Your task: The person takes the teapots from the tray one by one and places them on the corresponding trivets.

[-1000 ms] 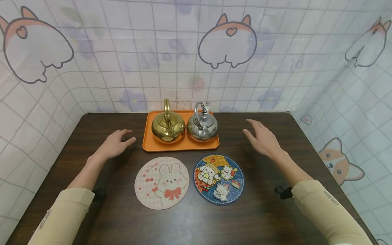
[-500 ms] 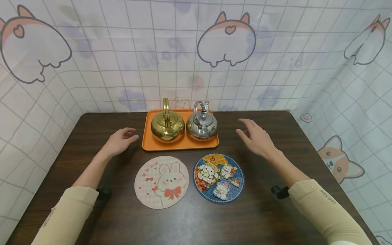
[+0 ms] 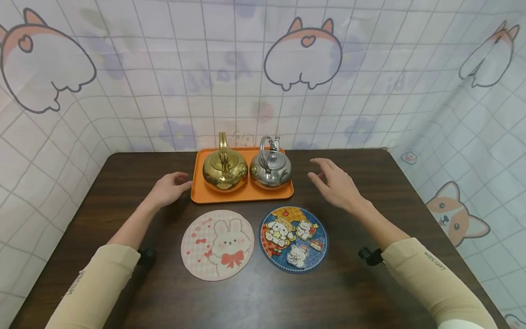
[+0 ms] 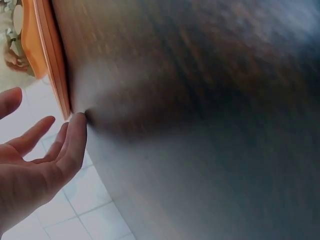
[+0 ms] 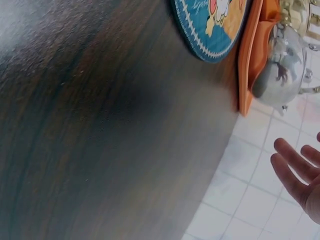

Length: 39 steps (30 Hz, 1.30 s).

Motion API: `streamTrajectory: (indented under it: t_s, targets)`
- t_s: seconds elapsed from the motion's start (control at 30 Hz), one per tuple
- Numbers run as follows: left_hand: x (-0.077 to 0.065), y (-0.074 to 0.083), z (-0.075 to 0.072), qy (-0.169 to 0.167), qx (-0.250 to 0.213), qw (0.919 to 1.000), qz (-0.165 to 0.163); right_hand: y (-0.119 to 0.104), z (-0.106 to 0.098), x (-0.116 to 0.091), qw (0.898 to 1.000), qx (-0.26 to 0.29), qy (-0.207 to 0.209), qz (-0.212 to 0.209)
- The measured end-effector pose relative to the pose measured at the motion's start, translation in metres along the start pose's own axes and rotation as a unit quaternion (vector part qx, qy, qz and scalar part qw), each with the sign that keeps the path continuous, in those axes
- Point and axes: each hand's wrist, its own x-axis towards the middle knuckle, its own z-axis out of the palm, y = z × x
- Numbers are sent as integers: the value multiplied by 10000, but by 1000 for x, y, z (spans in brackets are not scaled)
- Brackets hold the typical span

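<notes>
Head view: left hand (image 3: pixel 169 189) and right hand (image 3: pixel 334 183), fingers loose, holding nothing, flank the orange tray (image 3: pixel 246 195) on the table (image 3: pixel 246 306); I'd grip its short ends, judging it stiff, weighted by slide-prone gold kettle (image 3: pixel 225 172) and silver kettle (image 3: pixel 271 172).

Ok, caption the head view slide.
Gold kettle and silver kettle on an orange tray between left hand and right hand.

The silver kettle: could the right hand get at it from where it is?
Probably yes: the right hand, apparently empty, faces the silver kettle, with only table and the low edge of the tray between them.
</notes>
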Motion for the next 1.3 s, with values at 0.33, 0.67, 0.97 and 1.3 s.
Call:
streamTrajectory:
  t_s: [0.33,0.67,0.97,1.3]
  targets:
    - [6,9,6,-57,-43,9998,-187,-16,6,5,9994,245,-5,-236]
    - [12,13,8,-212,-546,9979,-257,-33,11,12,9978,478,-121,-433]
    - [20,13,9,-225,-844,9958,-276,-47,17,20,9933,858,-146,-765]
    - [22,11,12,-123,-827,9961,-285,-61,27,27,9876,1246,-364,-885]
